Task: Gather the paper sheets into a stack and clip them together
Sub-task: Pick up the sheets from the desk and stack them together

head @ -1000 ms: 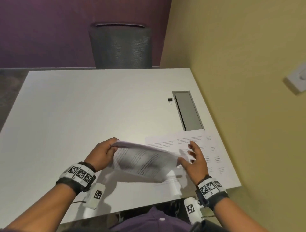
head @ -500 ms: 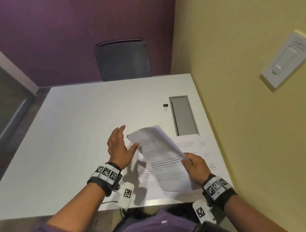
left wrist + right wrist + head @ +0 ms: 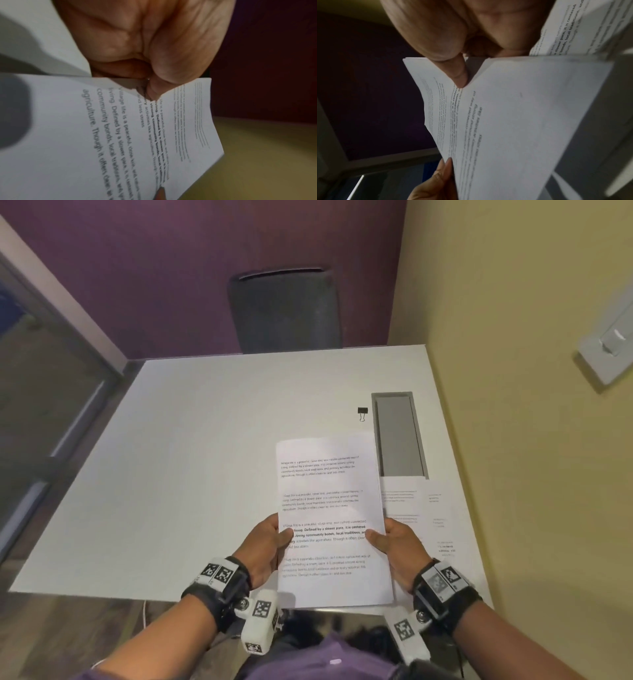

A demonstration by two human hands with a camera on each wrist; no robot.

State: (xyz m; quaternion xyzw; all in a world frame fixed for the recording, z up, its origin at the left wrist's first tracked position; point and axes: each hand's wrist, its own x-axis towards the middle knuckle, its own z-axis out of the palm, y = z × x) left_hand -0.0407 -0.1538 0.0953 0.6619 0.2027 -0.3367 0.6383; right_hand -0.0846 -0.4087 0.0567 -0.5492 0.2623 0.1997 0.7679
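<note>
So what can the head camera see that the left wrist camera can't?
Only the head view shows the black binder clip lying on the white table, the loose sheets still flat by the right hand, the grey chair and both wrists.

Only the left wrist view shows the left hand close up, its thumb pinching the page edge, with big blurry print.

Both show the held sheets and the yellow wall.

I'm looking into a small office room: white desk with cable tray, mesh chair, glass partition, binder clip.
</note>
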